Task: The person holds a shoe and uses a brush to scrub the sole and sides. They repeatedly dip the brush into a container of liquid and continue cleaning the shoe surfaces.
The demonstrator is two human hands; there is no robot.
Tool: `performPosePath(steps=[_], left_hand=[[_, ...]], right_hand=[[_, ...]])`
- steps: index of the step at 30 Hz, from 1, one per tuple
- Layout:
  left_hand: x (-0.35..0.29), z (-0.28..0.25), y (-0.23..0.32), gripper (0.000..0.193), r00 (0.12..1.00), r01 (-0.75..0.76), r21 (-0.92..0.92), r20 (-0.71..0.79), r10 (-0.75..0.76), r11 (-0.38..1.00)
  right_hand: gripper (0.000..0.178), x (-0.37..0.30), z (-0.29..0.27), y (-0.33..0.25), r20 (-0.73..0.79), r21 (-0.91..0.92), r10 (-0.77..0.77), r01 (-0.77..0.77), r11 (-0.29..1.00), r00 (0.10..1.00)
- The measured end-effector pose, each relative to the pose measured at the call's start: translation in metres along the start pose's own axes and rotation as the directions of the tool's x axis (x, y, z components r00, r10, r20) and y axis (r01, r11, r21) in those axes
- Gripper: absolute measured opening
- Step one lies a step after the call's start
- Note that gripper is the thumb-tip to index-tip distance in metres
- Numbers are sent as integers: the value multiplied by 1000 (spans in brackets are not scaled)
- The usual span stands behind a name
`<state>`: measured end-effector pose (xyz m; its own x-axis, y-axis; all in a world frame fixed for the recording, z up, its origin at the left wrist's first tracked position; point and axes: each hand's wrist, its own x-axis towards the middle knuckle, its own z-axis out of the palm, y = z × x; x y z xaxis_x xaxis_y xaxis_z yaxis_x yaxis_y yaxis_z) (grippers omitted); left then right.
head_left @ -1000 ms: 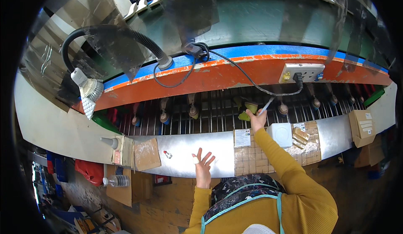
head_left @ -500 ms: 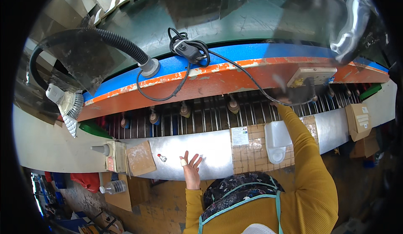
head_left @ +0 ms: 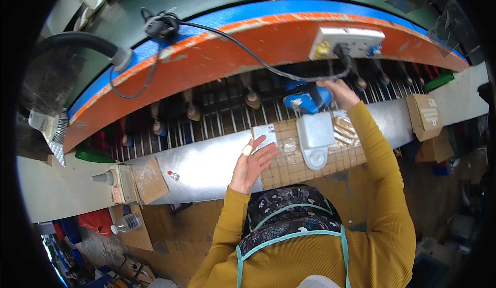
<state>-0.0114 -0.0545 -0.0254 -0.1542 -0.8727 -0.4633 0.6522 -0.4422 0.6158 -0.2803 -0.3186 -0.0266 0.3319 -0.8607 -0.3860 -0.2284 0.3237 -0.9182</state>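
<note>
My right hand (head_left: 338,92) is closed at the edge of a blue shoe-like piece (head_left: 308,99) with a pale patch, over the far side of the ledge by the rod conveyor. Part of its grip is hidden, and motion blurs the piece. My left hand (head_left: 249,166) is held palm up above the metal ledge, fingers spread and holding nothing, with a white cover on one finger. A white plastic container (head_left: 316,133) with a round lid stands on the taped cardboard (head_left: 284,156), below the blue piece. A printed paper (head_left: 264,132) lies near my left fingertips.
Metal rods carry several tan-ended pieces (head_left: 252,99) beneath an orange-edged beam (head_left: 232,50). A black cable (head_left: 279,72) loops to a socket panel (head_left: 346,42). Left are a flexible-hose brush (head_left: 51,125) and a cardboard sheet (head_left: 151,181); right, a cardboard box (head_left: 424,116).
My right hand has drawn back from beneath the beam, and the blue piece has come into view with it. My left hand has risen to the right, palm opened. The view has shifted.
</note>
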Motion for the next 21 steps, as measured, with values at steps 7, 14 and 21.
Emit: performPosePath(steps=[7,14,21], left_hand=[[13,29,-54,87,905,229,-407,423,-40,884],[-32,-7,-127,87,995,-11,-410,82,49,912],[-85,62,-39,117,629,-735,-294,37,776,610]], right_hand=[[46,-170,42,12,304,83,-162,143,986,939],[28,-214,16,143,13,-204,-243,241,949,970],[14,-220,22,173,-336,-741,-395,19,671,855]])
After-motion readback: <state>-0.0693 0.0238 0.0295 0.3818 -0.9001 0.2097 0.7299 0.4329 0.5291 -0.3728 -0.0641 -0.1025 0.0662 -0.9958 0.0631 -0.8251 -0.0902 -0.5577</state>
